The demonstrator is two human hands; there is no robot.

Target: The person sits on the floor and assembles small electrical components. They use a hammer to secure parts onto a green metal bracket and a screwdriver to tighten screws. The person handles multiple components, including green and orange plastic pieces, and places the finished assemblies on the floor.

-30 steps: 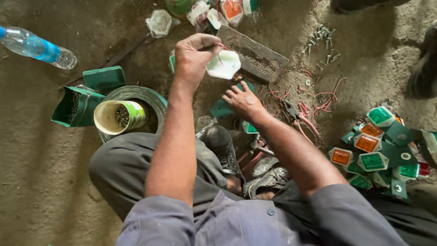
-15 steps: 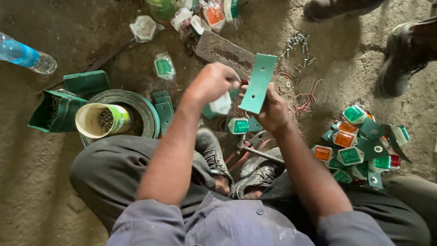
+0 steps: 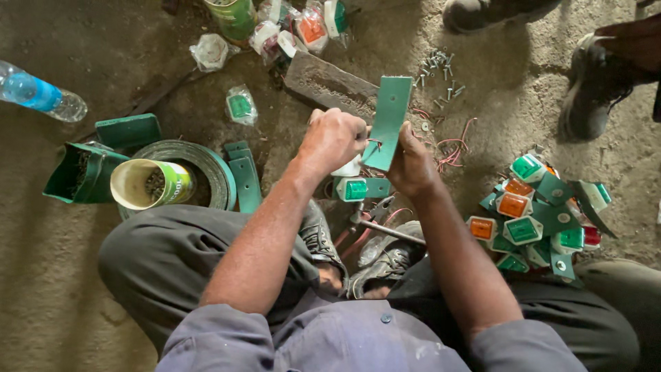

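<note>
A green metal bracket is held upright and slightly tilted above the floor, between the two hands. The right hand is closed around its lower edge from behind; the left hand is curled in a fist at its left edge, fingers pinched on a small red wire at the bracket. Whether the left hand touches the bracket itself cannot be told.

Below the hands one green lamp on a bracket is seen, with a metal rod by the shoes. A pile of lamps lies at right: about six green, three orange counted, others hidden. Loose screws and red wires are scattered beyond the bracket, beside one dark brick. At left one cup of screws sits in a roll of green strip; two flat green brackets, one green box and one water bottle are noted. Another person's shoes are seen top right.
</note>
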